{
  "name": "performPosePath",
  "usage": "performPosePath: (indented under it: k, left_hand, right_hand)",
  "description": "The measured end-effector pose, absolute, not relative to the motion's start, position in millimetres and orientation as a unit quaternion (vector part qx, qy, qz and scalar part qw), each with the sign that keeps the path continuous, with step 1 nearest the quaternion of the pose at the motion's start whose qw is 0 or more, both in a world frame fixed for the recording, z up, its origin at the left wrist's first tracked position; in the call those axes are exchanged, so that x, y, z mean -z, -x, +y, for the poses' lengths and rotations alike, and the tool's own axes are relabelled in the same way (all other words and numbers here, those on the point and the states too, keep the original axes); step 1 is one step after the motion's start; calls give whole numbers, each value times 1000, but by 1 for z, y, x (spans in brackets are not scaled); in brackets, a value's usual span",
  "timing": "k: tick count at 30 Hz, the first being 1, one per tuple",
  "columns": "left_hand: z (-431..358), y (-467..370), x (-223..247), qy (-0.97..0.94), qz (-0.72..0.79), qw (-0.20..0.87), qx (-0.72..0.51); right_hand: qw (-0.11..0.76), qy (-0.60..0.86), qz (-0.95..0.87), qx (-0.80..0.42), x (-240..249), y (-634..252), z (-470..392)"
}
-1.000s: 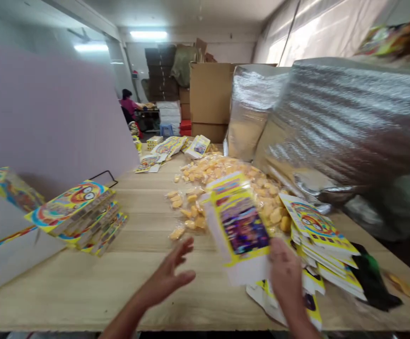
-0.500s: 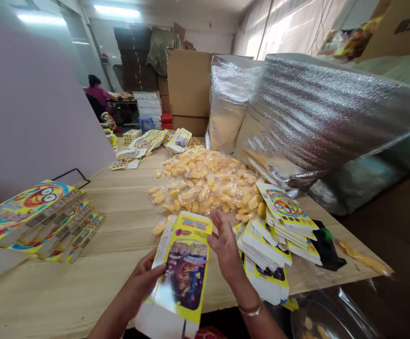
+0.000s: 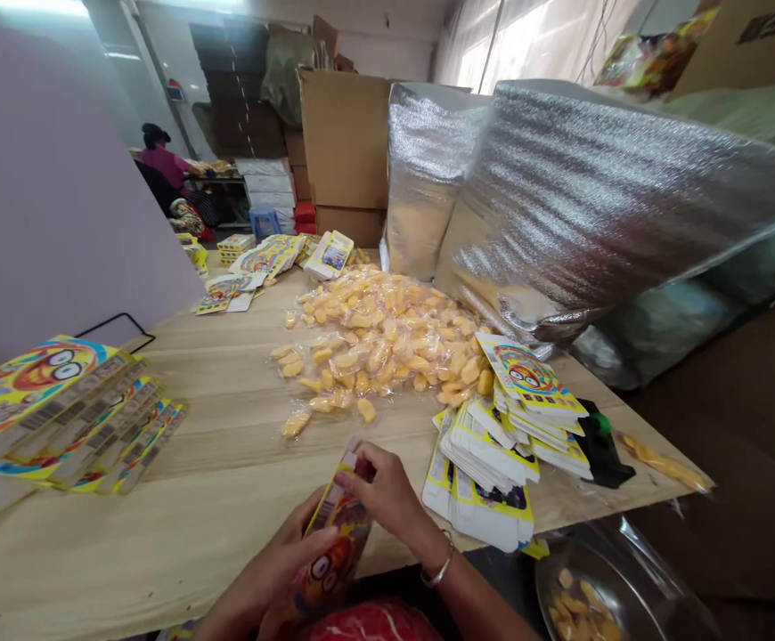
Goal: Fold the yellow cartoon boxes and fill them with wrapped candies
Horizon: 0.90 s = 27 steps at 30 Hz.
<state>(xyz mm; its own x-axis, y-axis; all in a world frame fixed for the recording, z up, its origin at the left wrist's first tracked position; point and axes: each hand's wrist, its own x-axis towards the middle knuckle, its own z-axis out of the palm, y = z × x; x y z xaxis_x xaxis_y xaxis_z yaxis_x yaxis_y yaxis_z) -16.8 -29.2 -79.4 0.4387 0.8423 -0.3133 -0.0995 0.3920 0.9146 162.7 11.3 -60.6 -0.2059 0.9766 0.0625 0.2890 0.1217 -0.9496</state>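
Note:
A printed cardboard box (image 3: 338,543) is tilted up close to my body at the table's front edge, its cartoon face and barcode side showing. My left hand (image 3: 297,539) is wrapped round its left side, thumb across the printed face. With fingers and thumb closed, my right hand (image 3: 384,485) grips the box's upper end; the flap there is mostly hidden. Beyond the hands lies a heap of yellow pieces in clear wrappers (image 3: 387,338). Flat, unfolded boxes (image 3: 494,454) are piled to the right of my right hand.
Filled-out boxes (image 3: 60,409) are stacked at the left, near a black wire stand (image 3: 126,325). More flat boxes (image 3: 267,258) lie at the back. Silver foil bags (image 3: 561,205) rise behind the heap. A metal bowl (image 3: 561,579) holds yellow pieces below right. A person (image 3: 167,169) sits far back.
The box has been turned so its cartoon face and narrow side show, and brought lower. My right hand has moved left and down and closed on its upper end.

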Motion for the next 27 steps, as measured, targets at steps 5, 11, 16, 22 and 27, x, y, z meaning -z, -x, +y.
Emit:
performPosePath:
  k: [5, 11, 16, 22, 27]
  left_hand:
    - [-23, 27, 71, -597, 465, 609, -239]
    - [-39, 24, 67, -715, 565, 384, -147]
    - [-30, 19, 51, -703, 537, 424, -195]
    - [-30, 15, 63, -703, 508, 456, -197]
    - [-43, 5, 64, -670, 610, 382, -184]
  right_hand:
    - [261, 449, -696, -496, 77, -173, 8]
    - [301, 343, -636, -623, 88, -175, -2]
    - [300, 270, -628, -666, 67, -163, 16]
    - [135, 204, -718, -651, 72, -169, 39]
    - [170, 223, -723, -631, 76, -168, 27]
